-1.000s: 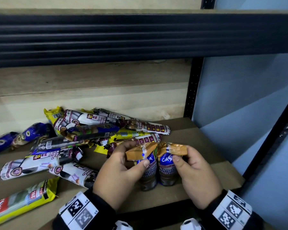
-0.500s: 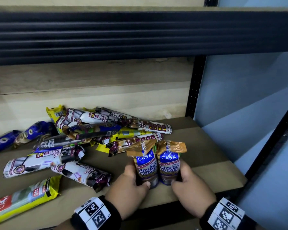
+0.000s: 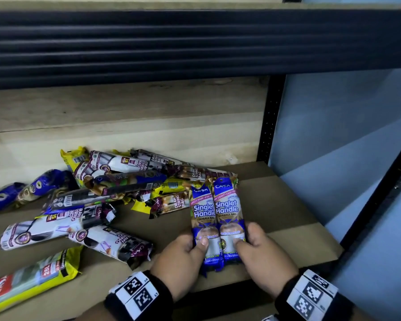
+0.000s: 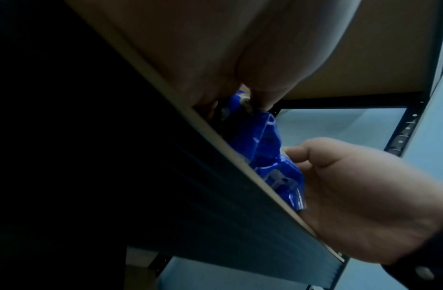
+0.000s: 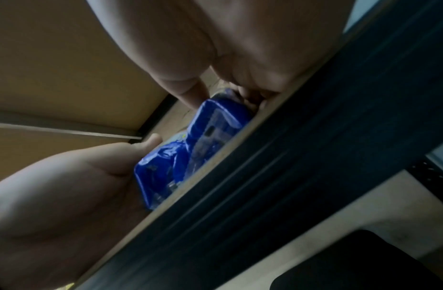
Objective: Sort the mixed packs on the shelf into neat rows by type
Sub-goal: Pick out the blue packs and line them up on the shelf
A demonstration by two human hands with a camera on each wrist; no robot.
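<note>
Two blue "Singlet Handle" garbage bag packs lie side by side near the shelf's front right. My left hand grips the left pack at its near end, thumb on top. My right hand grips the right pack the same way. In the left wrist view the blue packs show between the two hands at the shelf's front edge; the right wrist view shows the blue packs likewise. A mixed heap of drawstring-bag packs lies to the left.
A yellow pack lies at the front left, and blue packs at the far left. The brown shelf board is bounded by a black upright at the back right. The upper shelf's dark beam hangs overhead.
The two blue packs stood upright with my fingers at their tops. My hands slid down to their bases, and now the packs lie flat, tops pointing to the back.
</note>
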